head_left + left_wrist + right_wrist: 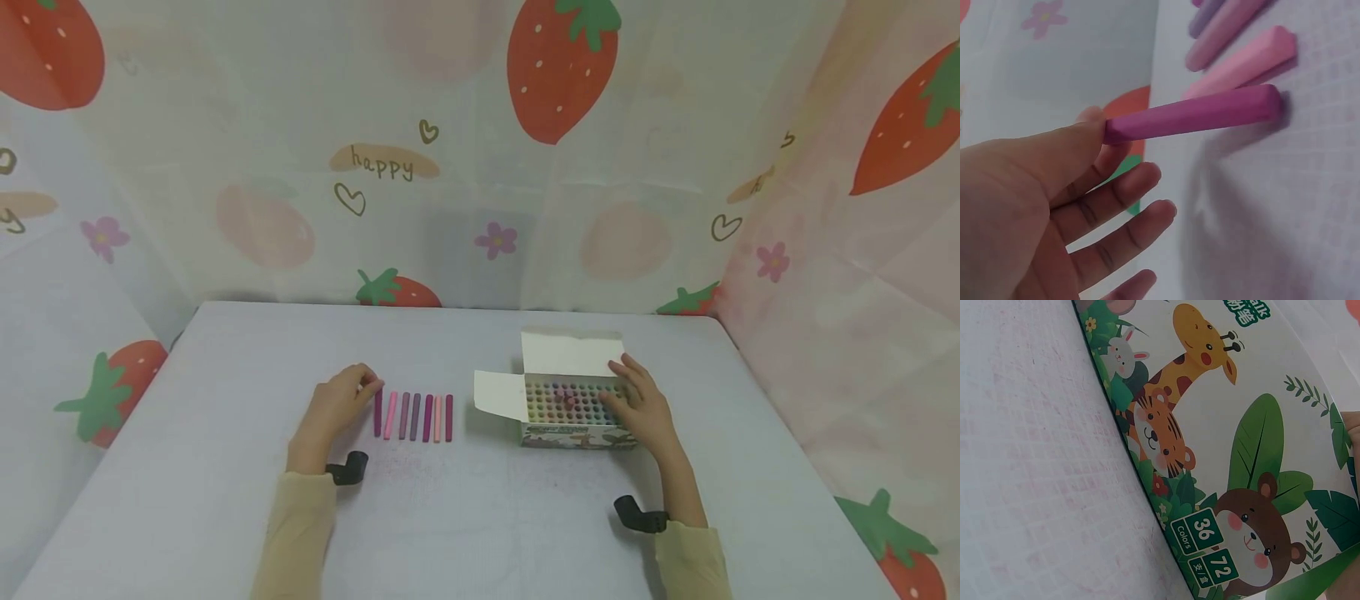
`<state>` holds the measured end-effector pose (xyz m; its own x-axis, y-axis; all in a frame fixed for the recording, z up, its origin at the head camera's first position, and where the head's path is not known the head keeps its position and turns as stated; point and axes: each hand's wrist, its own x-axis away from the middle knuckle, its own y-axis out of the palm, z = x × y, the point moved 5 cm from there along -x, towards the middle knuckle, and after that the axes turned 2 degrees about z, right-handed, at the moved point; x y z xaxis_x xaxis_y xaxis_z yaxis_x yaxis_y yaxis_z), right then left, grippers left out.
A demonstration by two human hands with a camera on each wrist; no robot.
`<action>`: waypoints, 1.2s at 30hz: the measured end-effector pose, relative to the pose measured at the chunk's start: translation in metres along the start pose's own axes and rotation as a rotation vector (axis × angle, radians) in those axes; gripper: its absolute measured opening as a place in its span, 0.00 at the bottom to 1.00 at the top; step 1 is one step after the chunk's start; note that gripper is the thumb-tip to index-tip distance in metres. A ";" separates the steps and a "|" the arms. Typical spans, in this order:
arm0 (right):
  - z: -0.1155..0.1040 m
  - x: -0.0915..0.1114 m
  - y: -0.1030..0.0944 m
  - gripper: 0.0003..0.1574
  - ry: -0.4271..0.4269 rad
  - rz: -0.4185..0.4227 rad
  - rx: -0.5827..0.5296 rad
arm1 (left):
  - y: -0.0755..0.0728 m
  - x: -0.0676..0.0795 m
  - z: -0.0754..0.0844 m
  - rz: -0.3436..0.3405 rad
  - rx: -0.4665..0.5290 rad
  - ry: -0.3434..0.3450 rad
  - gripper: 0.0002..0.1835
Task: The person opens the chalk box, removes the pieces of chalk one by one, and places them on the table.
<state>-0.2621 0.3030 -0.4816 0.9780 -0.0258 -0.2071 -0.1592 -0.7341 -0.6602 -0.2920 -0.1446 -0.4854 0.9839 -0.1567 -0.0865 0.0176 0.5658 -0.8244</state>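
My left hand (341,408) pinches the top end of a magenta chalk stick (1194,116) between thumb and index finger, its other fingers spread. The stick's far end is right at the tabletop, at the left end of a row of chalk sticks (416,417) in pinks and purples. To the right stands an open chalk box (577,437) with rows of colourful chalk ends showing. My right hand (647,410) rests over the box's right side, fingers spread, thumb above the chalk. In the right wrist view the printed box side (1254,444) hides most of that hand.
The box's white lid (573,353) stands up at the back, and a side flap (500,394) sticks out left. A few reddish chalk pieces (568,400) stick up above the others. A strawberry-printed cloth (465,192) hangs behind the white table (480,525).
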 end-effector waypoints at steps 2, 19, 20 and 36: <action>0.000 0.000 0.000 0.35 -0.002 0.000 -0.001 | 0.004 -0.001 -0.002 0.008 -0.006 -0.011 0.12; -0.001 0.000 -0.001 0.35 -0.004 0.005 0.008 | 0.020 -0.003 -0.003 0.107 -0.107 -0.048 0.12; -0.001 0.000 -0.001 0.35 -0.003 0.005 0.008 | 0.020 -0.003 -0.003 0.108 -0.106 -0.052 0.11; -0.003 0.001 -0.002 0.34 -0.001 -0.001 -0.009 | 0.016 -0.003 0.007 0.127 -0.080 -0.068 0.11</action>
<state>-0.2607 0.3018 -0.4782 0.9780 -0.0247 -0.2070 -0.1571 -0.7399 -0.6541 -0.2934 -0.1301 -0.4943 0.9871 -0.0314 -0.1571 -0.1193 0.5108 -0.8514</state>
